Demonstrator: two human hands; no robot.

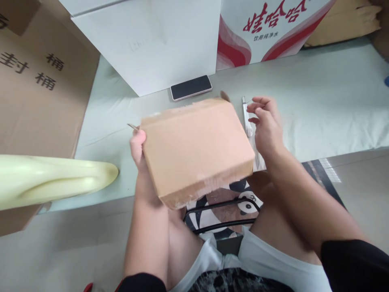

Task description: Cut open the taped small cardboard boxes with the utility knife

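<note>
A small brown cardboard box [197, 146] is tilted up over the table's near edge and my lap. My left hand [138, 148] grips its left side, thumb at the corner beside a raised flap; the fingers behind the box are hidden. Torn, shiny tape runs along the box's near and far edges. To the right of the box, my right hand [267, 125] hovers with fingers loosely bent and apart, slightly blurred. Just left of its fingertips is a white utility knife [246, 117], which looks to be lying on the table.
A phone [191, 88] lies by a large white box [152, 44]. Behind are a red-and-white carton [270, 32] and brown cardboard [343, 24]. A big carton [39, 89] and a pale yellow smooth object [54, 180] stand left. The table [328, 101] has a pale green cloth.
</note>
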